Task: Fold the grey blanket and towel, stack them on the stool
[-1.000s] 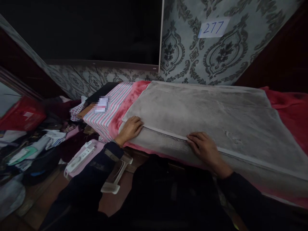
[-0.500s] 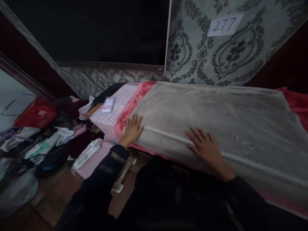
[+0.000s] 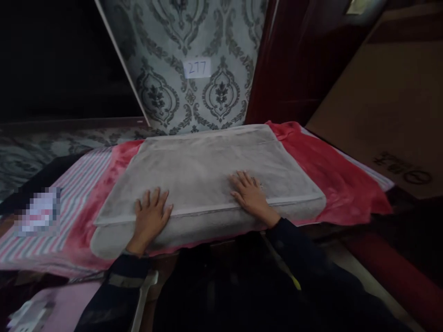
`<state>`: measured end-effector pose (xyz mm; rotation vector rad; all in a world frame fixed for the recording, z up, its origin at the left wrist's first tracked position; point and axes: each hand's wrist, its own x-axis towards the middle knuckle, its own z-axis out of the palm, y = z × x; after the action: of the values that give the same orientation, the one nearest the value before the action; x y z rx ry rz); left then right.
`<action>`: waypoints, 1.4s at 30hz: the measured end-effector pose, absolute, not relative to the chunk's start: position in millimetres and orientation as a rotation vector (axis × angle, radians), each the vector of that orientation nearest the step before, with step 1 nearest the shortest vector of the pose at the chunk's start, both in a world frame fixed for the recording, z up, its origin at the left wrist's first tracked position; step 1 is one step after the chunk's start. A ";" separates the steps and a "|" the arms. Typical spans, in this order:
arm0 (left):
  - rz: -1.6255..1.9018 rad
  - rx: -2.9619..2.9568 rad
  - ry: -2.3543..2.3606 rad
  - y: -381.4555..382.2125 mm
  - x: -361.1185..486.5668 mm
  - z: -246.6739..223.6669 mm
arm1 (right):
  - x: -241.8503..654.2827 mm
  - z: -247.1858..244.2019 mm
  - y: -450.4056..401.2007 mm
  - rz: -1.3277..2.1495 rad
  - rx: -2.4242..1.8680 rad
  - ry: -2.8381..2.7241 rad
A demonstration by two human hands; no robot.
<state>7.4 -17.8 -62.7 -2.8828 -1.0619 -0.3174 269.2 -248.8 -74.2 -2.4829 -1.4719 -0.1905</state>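
Note:
A folded grey plush blanket (image 3: 207, 161) lies flat on a red blanket (image 3: 328, 170). My left hand (image 3: 150, 214) rests palm down with spread fingers on the grey blanket's near left edge. On the near edge further right my right hand (image 3: 251, 196) also lies flat, fingers apart. Neither hand holds anything. A pale seam runs along the blanket's near edge under both hands.
A striped pink and grey cloth (image 3: 69, 184) lies at the left under the red blanket. A patterned wall with a paper tag reading 277 (image 3: 196, 68) stands behind. A cardboard box (image 3: 391, 106) is at the right, a dark red curtain (image 3: 290, 60) beside it.
The view has swung right, so the cluttered floor at the left is gone and the box shows. Both hands have flattened and sit closer together on the blanket's near edge.

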 end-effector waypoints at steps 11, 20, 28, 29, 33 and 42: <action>-0.245 -2.900 -1.061 -3.4 9.2 -64.7 | 367.2 -69.0 -316.2 -0.173 -2.722 -1.103; -0.190 -2.906 -1.072 9.6 2.7 -65.0 | 410.0 -86.3 -363.6 -0.131 -2.878 -1.090; 0.023 -2.879 -1.213 76.7 28.7 -33.2 | 449.5 -48.5 -327.0 0.060 -2.947 -1.154; 0.035 -2.885 -1.186 80.7 42.8 -26.7 | 453.1 -42.3 -312.3 0.016 -2.922 -1.170; 0.071 -2.936 -1.042 92.9 102.7 -13.0 | 467.8 -35.8 -253.5 -0.029 -2.830 -1.244; -0.078 -2.773 -1.372 158.3 98.2 -42.1 | 527.7 -73.9 -248.0 -0.036 -2.919 -1.020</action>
<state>98.2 158.3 -42.1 -2.7733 -1.3718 -0.0779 527.7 -248.0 -73.9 -2.9187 -1.0204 -0.0358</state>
